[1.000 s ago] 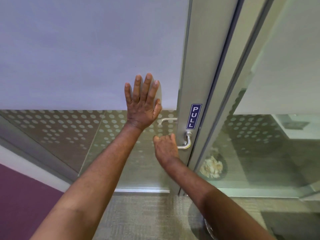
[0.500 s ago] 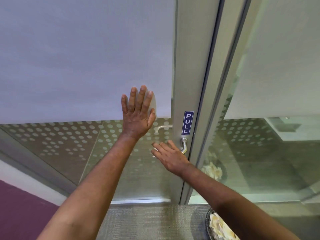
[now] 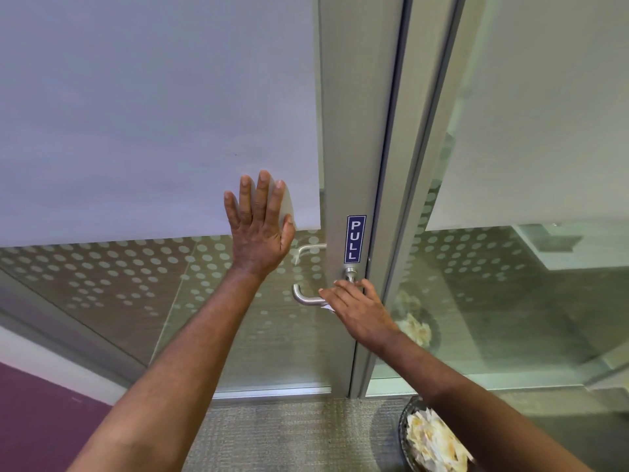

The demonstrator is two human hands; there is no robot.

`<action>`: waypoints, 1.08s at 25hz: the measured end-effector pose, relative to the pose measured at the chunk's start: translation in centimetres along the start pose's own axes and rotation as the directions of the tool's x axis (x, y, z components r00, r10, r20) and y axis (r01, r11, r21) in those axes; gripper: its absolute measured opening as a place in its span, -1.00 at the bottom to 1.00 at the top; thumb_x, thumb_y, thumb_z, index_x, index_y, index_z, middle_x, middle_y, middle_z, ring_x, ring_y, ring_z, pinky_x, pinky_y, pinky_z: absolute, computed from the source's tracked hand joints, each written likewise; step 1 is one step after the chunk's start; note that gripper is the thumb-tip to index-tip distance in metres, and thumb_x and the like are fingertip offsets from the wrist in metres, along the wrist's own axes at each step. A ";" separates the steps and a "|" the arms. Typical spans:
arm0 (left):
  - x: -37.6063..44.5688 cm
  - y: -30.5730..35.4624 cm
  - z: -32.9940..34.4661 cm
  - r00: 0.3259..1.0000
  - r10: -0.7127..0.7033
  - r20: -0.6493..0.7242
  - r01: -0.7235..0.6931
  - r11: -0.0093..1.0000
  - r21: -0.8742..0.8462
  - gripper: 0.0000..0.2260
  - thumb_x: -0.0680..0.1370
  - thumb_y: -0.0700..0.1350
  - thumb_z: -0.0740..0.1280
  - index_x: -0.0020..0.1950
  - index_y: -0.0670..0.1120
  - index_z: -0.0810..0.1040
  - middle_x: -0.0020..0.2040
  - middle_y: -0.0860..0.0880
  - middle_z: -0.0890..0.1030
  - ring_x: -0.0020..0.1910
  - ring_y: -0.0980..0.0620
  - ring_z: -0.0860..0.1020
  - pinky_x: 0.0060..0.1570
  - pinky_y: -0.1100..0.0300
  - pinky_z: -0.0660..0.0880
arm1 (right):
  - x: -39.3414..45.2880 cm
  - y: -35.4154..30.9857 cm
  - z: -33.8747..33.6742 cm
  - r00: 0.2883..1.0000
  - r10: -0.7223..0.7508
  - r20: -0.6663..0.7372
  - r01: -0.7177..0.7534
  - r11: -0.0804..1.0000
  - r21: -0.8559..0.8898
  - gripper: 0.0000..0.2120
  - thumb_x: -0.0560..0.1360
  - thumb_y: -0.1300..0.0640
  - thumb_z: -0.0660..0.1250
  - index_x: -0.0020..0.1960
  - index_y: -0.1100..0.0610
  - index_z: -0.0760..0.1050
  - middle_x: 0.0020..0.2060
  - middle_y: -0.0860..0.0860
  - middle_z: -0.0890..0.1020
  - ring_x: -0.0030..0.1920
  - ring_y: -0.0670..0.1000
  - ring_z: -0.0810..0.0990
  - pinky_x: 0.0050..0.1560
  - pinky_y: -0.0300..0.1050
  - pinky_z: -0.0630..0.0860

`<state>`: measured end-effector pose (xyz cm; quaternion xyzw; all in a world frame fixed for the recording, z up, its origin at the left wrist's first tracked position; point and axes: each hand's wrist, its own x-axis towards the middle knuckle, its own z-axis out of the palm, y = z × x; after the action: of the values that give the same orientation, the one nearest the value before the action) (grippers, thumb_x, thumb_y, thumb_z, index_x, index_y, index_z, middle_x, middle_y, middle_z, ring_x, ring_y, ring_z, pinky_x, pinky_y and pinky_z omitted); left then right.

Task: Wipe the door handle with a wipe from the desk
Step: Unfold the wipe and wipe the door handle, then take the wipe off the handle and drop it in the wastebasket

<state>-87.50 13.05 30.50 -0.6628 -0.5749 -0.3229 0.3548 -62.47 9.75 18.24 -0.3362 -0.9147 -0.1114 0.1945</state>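
A brushed metal lever handle sticks out of the grey door frame just under a blue PULL sign. My right hand lies over the right part of the handle, fingers fairly flat, and a small white corner of the wipe peeks out under them. The left end of the handle is uncovered. My left hand is pressed flat against the glass door above and left of the handle, fingers spread, holding nothing.
A round bin full of crumpled paper stands on the carpet at the lower right, below my right forearm. A fixed glass panel is right of the door frame. A purple wall strip runs at the lower left.
My right hand has slid right along the handle towards its pivot, uncovering the left end. My left hand stays flat on the glass. The view has tilted slightly down.
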 end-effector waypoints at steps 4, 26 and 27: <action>-0.2 0.7 -0.1 0.999 -0.031 0.009 0.031 0.999 -0.012 -0.21 0.62 0.00 0.27 0.68 -0.02 -0.17 0.68 0.00 -0.30 0.65 -0.11 -0.30 0.60 -0.21 -0.26 | -0.9 1.7 -0.5 0.999 -0.023 -0.044 0.021 0.998 -0.056 -0.54 0.53 0.30 0.25 0.41 0.06 0.45 0.19 -0.02 0.61 0.34 0.11 0.49 0.25 0.07 0.31; -7.3 19.1 -0.6 0.883 -0.280 0.378 0.384 0.892 -0.237 -0.39 0.64 0.01 0.19 0.66 -0.14 0.13 0.69 -0.15 0.05 0.67 -0.15 0.01 0.61 -0.23 0.05 | -14.0 11.7 -2.3 0.480 0.534 0.697 -0.686 -0.267 0.677 -0.68 0.44 0.51 0.28 0.06 0.23 0.65 -0.09 0.08 0.70 -0.12 -0.03 0.62 -0.12 -0.29 0.53; -8.5 21.2 -0.3 0.881 -0.246 0.405 0.369 0.892 -0.261 -0.41 0.63 0.00 0.21 0.64 -0.15 0.19 0.67 -0.17 0.12 0.66 -0.17 0.08 0.61 -0.20 0.08 | -15.8 12.3 -1.9 0.442 0.545 0.712 -0.713 -0.269 0.648 -0.66 0.43 0.52 0.28 0.07 0.22 0.64 -0.05 0.09 0.70 -0.09 -0.02 0.62 -0.09 -0.29 0.52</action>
<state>-67.57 6.42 21.49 -0.6595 -0.6667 -0.3402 0.0703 -42.78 9.24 14.05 -0.5717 -0.4540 0.6075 0.3130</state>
